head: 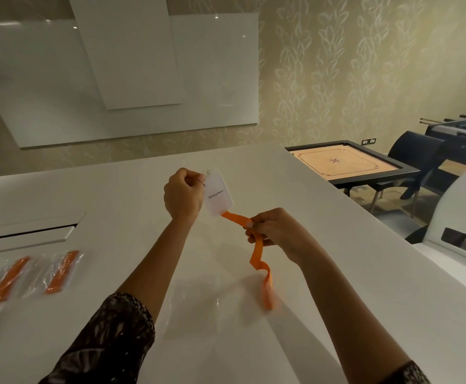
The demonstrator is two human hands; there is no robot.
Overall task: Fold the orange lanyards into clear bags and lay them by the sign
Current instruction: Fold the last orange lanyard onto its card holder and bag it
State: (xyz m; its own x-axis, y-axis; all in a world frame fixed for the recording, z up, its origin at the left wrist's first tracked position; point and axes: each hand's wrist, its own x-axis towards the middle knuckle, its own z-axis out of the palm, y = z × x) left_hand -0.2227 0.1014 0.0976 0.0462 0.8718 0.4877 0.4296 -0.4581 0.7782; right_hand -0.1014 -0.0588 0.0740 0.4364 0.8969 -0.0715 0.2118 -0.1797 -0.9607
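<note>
You are working over a broad white table (323, 286), with a carrom board (342, 162) standing off beyond its far right corner. At your left edge lie the bagged lanyards (60, 273), orange strips folded flat inside clear sleeves, set side by side. I cannot make out the sign in this view. The orange lanyard (257, 259) you are handling is up off the table, between your hands. One end runs behind the white badge card (219, 194), and the free end hangs in a loose curl below your right wrist. Your left hand (183, 194) is curled shut, pinching the top edge of the card where its clip sits. Your right hand (274, 231) pinches the strap a little way along from the card, fingers wrapped around the ribbon. Judge the strap as light, limp and somewhat slick: it will not hold a crease by itself and will spring open if you let go. The card looks like the only stiff part, so use it as your anchor. Take the ribbon flat between thumb and forefinger at each fold, not by its edge, and keep the stack pinched until it is inside a bag.
</note>
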